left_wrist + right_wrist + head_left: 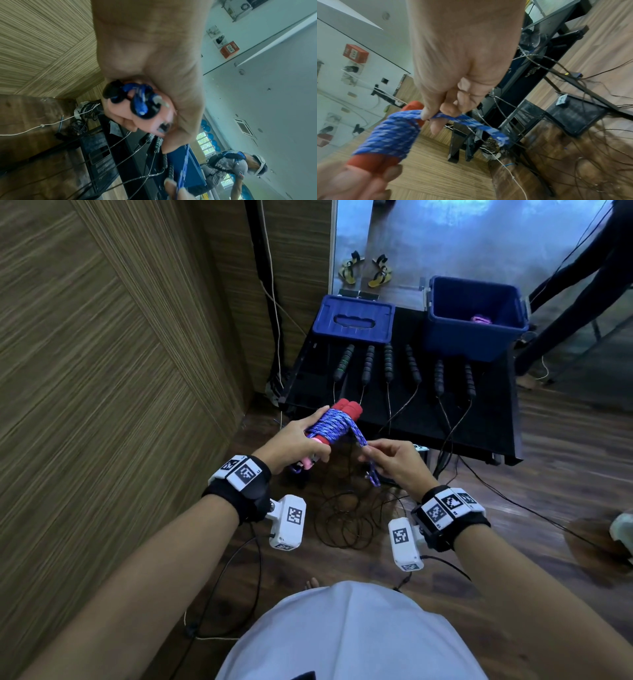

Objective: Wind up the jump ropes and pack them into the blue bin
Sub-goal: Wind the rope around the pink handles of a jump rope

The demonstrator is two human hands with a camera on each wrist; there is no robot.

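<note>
Left hand (291,445) clamped around a pair of red handles (347,409), fingers curled tight about the bundle. Blue rope (330,424) wound in close turns over those handles, held in mid-air above the wooden floor, just short of the black desk (493,436). Right hand (397,462) pinching the last loose loop of rope (471,121) between thumb and fingertips, pulled taut off the bundle.

Blue bin (474,318) standing open at the far right of the desk, something pink (481,319) already lying inside. Blue lid (354,318) resting to the left of it. Six black-handled ropes (388,366) lined up in front of the bin, thin cords spilling over the desk's edge into a tangle of coils (346,522) on the floor.

Likely trouble from here: a loose tail unless tucked firmly under a turn, letting the winding spring open on the way to the bin. A slackened left grip risks the two handles sliding apart and the turns slipping off the end. A careless reach over the desk risks snagging the hanging cords and dragging handles off.
</note>
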